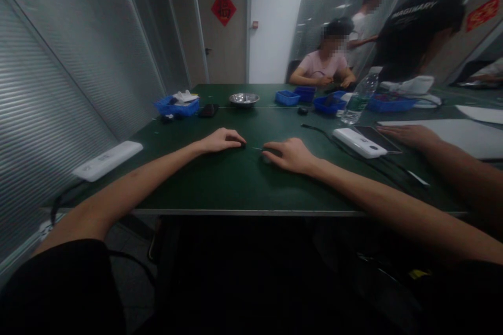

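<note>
My left hand (222, 140) rests low over the green table (220, 183), thumb and fingers pinched on a small dark piece (243, 144) whose kind I cannot make out. Facing it from the right, my right hand (294, 156) is closed with the fingertips together. A thin pale pin-like piece (257, 148) sticks out from those fingertips toward the left hand, with a narrow gap between the two. Something whitish shows under the right fingers, too blurred to name.
Behind my hands stand a metal bowl (244, 100), a blue tray (177, 107), a phone (208, 110) and several blue bins. A white power bank (359, 142) with a cable and a water bottle (359, 99) lie rightward. Another person's hand (408, 135) rests at right; a white device (108, 161) is left.
</note>
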A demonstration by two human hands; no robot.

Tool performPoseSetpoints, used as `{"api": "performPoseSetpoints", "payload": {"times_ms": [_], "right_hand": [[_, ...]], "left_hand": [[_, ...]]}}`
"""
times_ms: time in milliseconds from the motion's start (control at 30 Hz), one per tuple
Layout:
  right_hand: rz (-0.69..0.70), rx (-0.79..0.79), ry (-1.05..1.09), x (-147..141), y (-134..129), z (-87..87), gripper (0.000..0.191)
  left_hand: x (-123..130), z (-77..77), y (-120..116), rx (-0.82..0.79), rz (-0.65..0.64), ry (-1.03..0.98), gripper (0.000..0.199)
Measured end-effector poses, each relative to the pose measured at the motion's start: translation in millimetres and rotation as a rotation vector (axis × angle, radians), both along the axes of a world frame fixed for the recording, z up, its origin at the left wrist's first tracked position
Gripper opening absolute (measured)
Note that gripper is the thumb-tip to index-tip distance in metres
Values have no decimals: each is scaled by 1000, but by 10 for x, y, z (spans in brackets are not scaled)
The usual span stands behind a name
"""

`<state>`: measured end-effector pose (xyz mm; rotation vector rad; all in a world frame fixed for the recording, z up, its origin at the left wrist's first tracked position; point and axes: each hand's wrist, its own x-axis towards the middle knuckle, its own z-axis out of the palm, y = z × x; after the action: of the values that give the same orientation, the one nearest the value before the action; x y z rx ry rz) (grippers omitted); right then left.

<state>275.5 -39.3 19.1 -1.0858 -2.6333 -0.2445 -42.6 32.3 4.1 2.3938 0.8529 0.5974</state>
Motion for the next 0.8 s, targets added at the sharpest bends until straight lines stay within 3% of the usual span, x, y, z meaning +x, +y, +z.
{"api": "performPoseSetpoints", "payload": {"times_ms": [233,467,667,800], "right_hand": [[-26,-16,-9,6,36,-17,54],[-13,-32,-5,21,17,-5,53],[-15,-61,-13,16,-4,25,53],[-14,-55,-18,16,2,20,53]], "left_hand": [[-390,-51,303,122,266,47,33],[-1116,-77,595,179,671,107,30],[-1763,-27,658,135,972,80,38],[-2052,-5,630,127,1090,124,30]]}}
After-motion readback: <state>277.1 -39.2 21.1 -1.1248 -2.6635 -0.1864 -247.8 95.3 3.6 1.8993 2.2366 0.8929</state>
